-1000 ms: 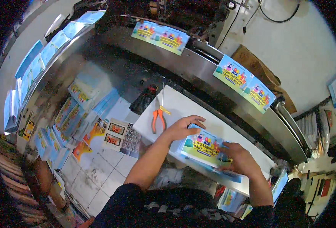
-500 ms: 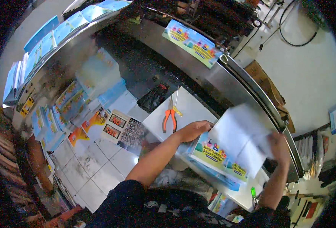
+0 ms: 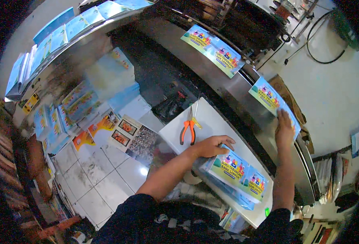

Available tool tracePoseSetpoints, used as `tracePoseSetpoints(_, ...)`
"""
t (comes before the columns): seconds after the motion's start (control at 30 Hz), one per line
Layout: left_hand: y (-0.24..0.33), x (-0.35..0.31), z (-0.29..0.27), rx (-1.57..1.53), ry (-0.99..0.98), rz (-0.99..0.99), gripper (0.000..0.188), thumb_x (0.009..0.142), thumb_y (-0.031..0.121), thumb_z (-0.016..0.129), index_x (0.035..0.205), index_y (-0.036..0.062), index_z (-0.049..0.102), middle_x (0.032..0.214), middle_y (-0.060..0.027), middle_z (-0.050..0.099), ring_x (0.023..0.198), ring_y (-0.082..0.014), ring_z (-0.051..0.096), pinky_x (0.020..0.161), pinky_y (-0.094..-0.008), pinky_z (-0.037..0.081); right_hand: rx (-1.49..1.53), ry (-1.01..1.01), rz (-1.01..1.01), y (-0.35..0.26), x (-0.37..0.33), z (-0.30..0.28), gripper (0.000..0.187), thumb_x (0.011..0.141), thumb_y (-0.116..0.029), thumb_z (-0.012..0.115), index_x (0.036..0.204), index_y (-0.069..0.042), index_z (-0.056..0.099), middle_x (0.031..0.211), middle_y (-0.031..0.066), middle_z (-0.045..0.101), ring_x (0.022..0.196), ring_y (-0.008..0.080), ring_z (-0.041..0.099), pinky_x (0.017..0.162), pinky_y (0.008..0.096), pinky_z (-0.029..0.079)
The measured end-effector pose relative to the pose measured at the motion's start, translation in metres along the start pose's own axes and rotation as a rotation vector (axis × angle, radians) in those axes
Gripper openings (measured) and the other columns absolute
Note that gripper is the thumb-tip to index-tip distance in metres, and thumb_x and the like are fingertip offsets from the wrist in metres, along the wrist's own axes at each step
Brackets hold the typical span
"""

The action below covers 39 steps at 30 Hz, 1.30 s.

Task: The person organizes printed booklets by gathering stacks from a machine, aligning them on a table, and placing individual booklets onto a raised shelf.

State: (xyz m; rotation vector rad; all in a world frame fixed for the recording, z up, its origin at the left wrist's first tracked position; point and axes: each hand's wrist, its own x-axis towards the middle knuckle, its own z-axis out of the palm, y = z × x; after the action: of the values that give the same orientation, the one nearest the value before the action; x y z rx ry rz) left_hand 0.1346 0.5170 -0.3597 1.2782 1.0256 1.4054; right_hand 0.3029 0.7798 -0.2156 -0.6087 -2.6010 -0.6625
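Note:
My left hand rests at the upper left corner of a stack of printed cover sheets, thumb and fingers apart. These covers are blue and green with cartoon figures, and lie on a white board. On the right, my right hand lies with outstretched fingers on another cover sheet, draped over the metal rail. A third cover sheet hangs on the rail farther left. Pliers with orange-and-black handles and a yellow-handled screwdriver lie on the board, left of the stack.
The long metal rail curves across beyond the board. Light-blue booklets line its far left part. Several stacks of printed sheets stand at left above the tiled floor. A black cable loops at upper right.
The right hand has moved up and away from the stack, and the sheet it was lifting now lies over the rail. My left hand stays by the stack.

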Motion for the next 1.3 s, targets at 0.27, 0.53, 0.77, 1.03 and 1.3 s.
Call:
tracePoseSetpoints(0.27, -0.002, 0.001, 0.001, 0.004, 0.024, 0.010, 0.042, 0.091, 0.016, 0.059, 0.130, 0.0033, 0.048, 0.117, -0.0101, 0.063, 0.109, -0.0174, 0.057, 0.097, -0.0324, 0.043, 0.698, -0.738, 0.026, -0.046, -0.103, -0.087, 0.059, 0.078, -0.029, 0.073, 0.129, -0.008, 0.054, 0.131, 0.0178, 0.054, 0.121, 0.0381, 0.050, 0.105, 0.0444, 0.038)
tracePoseSetpoints(0.53, -0.005, 0.007, 0.000, -0.169, 0.023, -0.029, 0.044, 0.099, 0.037, 0.047, 0.125, 0.0026, 0.052, 0.113, -0.0097, 0.064, 0.105, -0.0155, 0.057, 0.096, -0.0315, 0.042, 0.715, -0.781, -0.077, -0.080, -0.129, -0.110, 0.072, 0.066, -0.036, 0.082, 0.125, -0.003, 0.057, 0.126, 0.0188, 0.058, 0.116, 0.0357, 0.054, 0.099, 0.0419, 0.044)
tracePoseSetpoints(0.77, 0.000, 0.013, 0.001, -0.004, 0.044, 0.017, 0.052, 0.100, 0.045, 0.039, 0.126, 0.0021, 0.053, 0.112, -0.0113, 0.065, 0.108, -0.0190, 0.056, 0.099, -0.0325, 0.040, 0.542, -0.753, -0.153, -0.091, -0.157, -0.114, 0.075, 0.069, -0.031, 0.080, 0.131, -0.002, 0.049, 0.137, 0.0203, 0.048, 0.122, 0.0383, 0.048, 0.103, 0.0435, 0.041)
tracePoseSetpoints(1.03, -0.012, 0.021, -0.014, -0.203, 0.065, -0.103, 0.055, 0.098, 0.047, 0.044, 0.125, 0.0005, 0.053, 0.108, -0.0112, 0.065, 0.106, -0.0172, 0.058, 0.098, -0.0314, 0.040, 0.489, -0.636, -0.101, -0.112, -0.164, -0.100, 0.078, 0.063, -0.034, 0.083, 0.129, -0.005, 0.052, 0.130, 0.0174, 0.055, 0.117, 0.0327, 0.054, 0.099, 0.0412, 0.044)
tracePoseSetpoints(1.3, -0.030, 0.029, -0.010, -0.079, 0.044, 0.010, 0.059, 0.100, 0.052, 0.032, 0.126, 0.0036, 0.052, 0.112, -0.0114, 0.064, 0.109, -0.0211, 0.056, 0.098, -0.0359, 0.041, 0.842, -0.969, 0.098, -0.039, -0.115, -0.102, 0.040, 0.081, -0.034, 0.068, 0.115, -0.013, 0.064, 0.094, 0.0170, 0.068, 0.083, 0.0331, 0.067, 0.077, 0.0423, 0.053)
